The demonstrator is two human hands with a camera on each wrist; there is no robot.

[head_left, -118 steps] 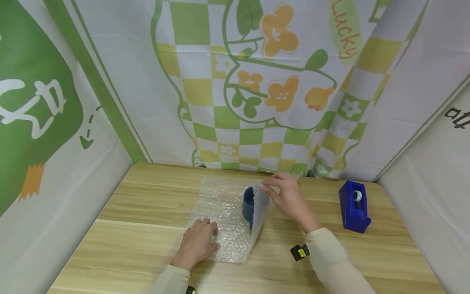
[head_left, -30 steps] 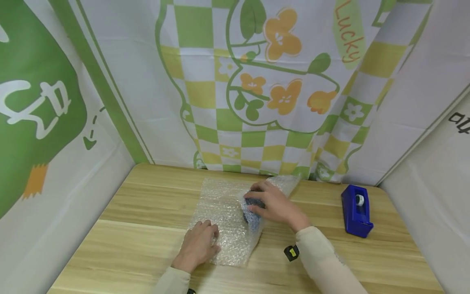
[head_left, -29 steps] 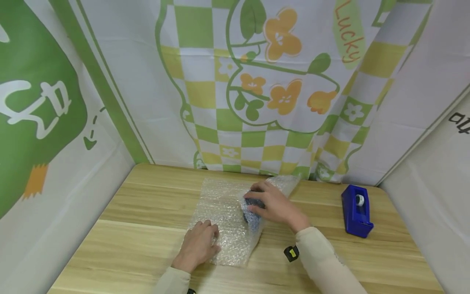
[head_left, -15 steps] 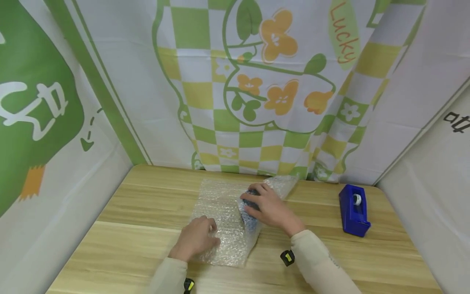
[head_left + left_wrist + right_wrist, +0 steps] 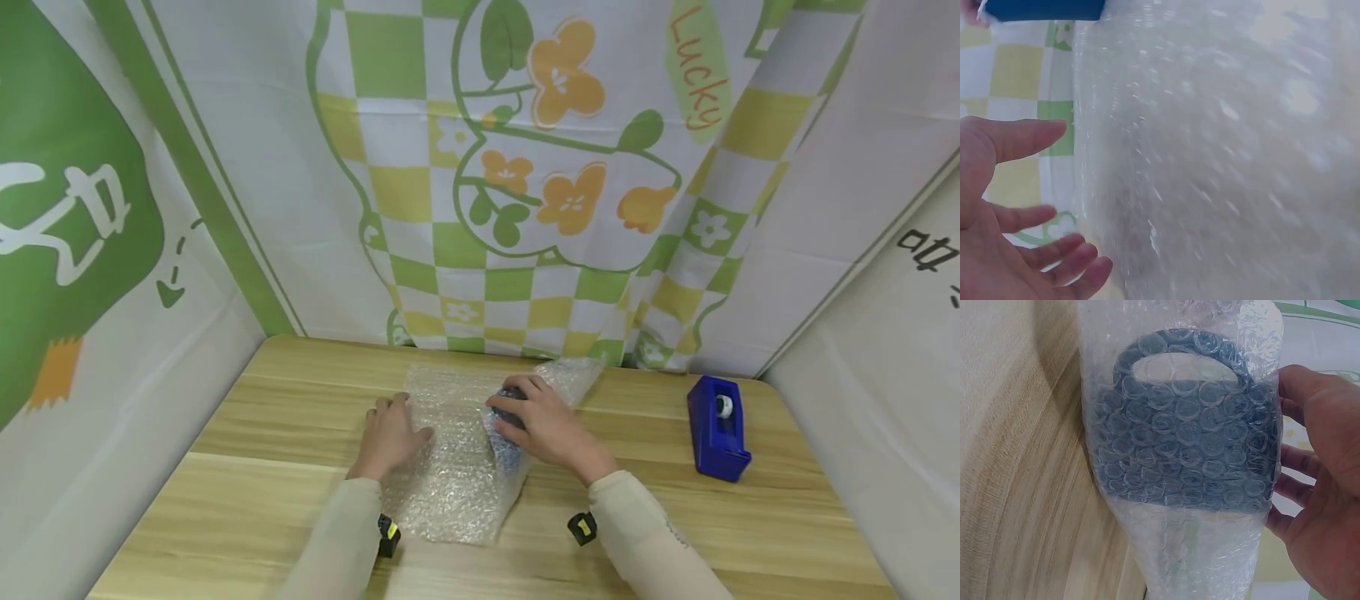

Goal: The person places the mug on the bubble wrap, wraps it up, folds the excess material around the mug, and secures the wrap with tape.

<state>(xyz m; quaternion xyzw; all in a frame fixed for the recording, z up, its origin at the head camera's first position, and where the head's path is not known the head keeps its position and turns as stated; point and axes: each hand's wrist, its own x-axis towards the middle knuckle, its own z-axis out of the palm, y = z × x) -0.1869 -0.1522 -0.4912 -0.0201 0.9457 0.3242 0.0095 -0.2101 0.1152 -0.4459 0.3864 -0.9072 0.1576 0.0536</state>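
Observation:
A blue mug [image 5: 507,454] stands on a sheet of bubble wrap [image 5: 450,500], with the sheet's right part folded up over it. Through the bubbles, the right wrist view shows the mug [image 5: 1179,444] and its looped handle. My right hand [image 5: 551,425] grips the mug's upper end through the wrap, thumb and fingers curled about it. My left hand [image 5: 387,437] is at the left edge of the sheet, fingers spread and loosely bent. In the left wrist view that hand [image 5: 1022,219] holds nothing; a bare blue side of the mug [image 5: 1044,9] shows at the top.
A blue tape dispenser [image 5: 718,429] with a small white roll stands at the right of the wooden table [image 5: 285,467]. Behind the table hangs a patterned curtain [image 5: 465,283], close to the wrap's raised far corner. White walls flank both sides.
The right hand first lifted the wrap's right edge, then folded it over the mug and now grips it there. The left hand has moved from the sheet's near-left part farther up its left edge.

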